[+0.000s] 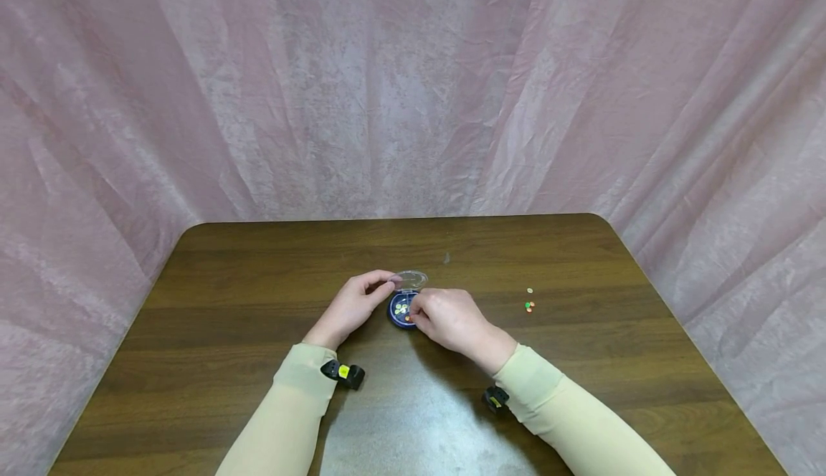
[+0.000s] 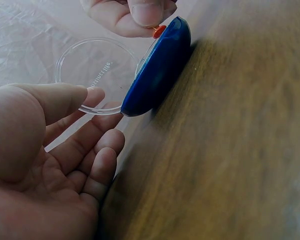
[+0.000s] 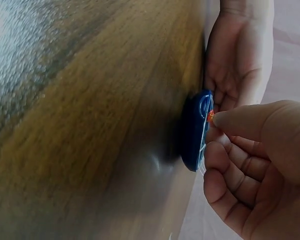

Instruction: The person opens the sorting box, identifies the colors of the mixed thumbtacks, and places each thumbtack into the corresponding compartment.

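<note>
A small round blue case (image 1: 404, 323) lies on the table with its clear hinged lid (image 2: 99, 75) raised. My left hand (image 1: 353, 309) pinches the lid's edge between thumb and index finger, its other fingers loosely curled beside the case. Inside the case are several small pale yellow-green pieces (image 1: 401, 309). Over the near right of the case, my right hand (image 1: 454, 320) pinches a small orange-red disc (image 3: 210, 115) right at the rim. The right hand covers part of the case in the head view.
On the brown wooden table (image 1: 258, 282), several tiny pieces (image 1: 529, 307), orange, green and pale, lie to the right of the case. A small clear scrap (image 1: 447, 257) lies behind it. Pink curtains (image 1: 387, 89) hang around the table's far and side edges.
</note>
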`<action>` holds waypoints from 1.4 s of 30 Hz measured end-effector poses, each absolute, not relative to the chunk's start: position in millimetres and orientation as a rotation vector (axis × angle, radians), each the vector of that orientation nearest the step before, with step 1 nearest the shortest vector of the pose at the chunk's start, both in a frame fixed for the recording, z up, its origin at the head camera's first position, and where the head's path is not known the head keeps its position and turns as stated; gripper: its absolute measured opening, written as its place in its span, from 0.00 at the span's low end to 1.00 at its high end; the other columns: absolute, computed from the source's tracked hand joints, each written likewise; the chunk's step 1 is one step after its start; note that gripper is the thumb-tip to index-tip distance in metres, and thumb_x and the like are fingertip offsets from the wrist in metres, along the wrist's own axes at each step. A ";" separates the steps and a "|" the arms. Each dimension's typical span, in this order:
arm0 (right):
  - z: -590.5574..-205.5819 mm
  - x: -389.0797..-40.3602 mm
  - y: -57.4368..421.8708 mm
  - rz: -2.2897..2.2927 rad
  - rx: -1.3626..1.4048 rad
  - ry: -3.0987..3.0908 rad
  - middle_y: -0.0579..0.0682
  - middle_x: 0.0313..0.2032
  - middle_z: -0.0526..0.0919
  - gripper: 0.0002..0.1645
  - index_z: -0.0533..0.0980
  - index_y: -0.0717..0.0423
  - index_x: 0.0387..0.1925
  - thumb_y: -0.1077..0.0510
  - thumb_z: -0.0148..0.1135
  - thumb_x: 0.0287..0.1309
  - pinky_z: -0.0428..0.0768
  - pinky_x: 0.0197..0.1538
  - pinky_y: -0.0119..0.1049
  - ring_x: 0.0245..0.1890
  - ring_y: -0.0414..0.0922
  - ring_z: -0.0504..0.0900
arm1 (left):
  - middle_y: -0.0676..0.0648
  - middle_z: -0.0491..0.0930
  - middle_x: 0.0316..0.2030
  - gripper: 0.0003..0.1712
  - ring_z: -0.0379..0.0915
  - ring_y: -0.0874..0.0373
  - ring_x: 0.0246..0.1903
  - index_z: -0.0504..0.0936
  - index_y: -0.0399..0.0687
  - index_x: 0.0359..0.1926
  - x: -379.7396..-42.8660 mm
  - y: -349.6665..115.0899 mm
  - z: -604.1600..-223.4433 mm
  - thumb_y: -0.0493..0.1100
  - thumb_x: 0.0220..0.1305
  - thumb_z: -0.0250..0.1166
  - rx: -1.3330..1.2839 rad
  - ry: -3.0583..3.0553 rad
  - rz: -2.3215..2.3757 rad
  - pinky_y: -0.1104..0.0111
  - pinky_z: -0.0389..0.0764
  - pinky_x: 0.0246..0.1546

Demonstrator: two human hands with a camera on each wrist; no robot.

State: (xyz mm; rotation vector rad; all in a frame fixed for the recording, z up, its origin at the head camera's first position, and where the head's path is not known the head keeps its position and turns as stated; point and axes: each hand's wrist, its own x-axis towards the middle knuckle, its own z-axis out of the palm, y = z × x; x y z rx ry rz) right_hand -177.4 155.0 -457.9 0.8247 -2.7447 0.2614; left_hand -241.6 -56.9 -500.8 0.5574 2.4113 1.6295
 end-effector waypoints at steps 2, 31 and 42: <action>-458.5 -177.5 154.6 0.267 0.827 -2.743 0.34 0.28 0.80 0.04 0.81 0.38 0.28 0.51 0.66 0.59 0.77 0.29 0.37 0.27 0.35 0.78 | 0.54 0.82 0.52 0.17 0.74 0.62 0.56 0.85 0.53 0.54 -241.9 -56.4 -501.2 0.52 0.72 0.60 0.559 2.407 1.641 0.62 0.70 0.59; -456.2 -176.6 152.3 0.214 0.848 -2.763 0.34 0.28 0.82 0.05 0.84 0.39 0.28 0.53 0.66 0.58 0.78 0.30 0.39 0.28 0.36 0.80 | 0.61 0.82 0.51 0.18 0.73 0.65 0.56 0.84 0.57 0.55 -242.2 -58.1 -501.5 0.56 0.72 0.59 0.533 2.416 1.597 0.63 0.71 0.59; -455.0 -177.0 152.4 0.192 0.877 -2.774 0.34 0.29 0.83 0.05 0.84 0.40 0.29 0.53 0.66 0.59 0.78 0.31 0.39 0.28 0.35 0.79 | 0.63 0.81 0.51 0.16 0.73 0.66 0.56 0.85 0.61 0.54 -242.5 -58.5 -502.8 0.57 0.72 0.59 0.536 2.426 1.596 0.63 0.70 0.59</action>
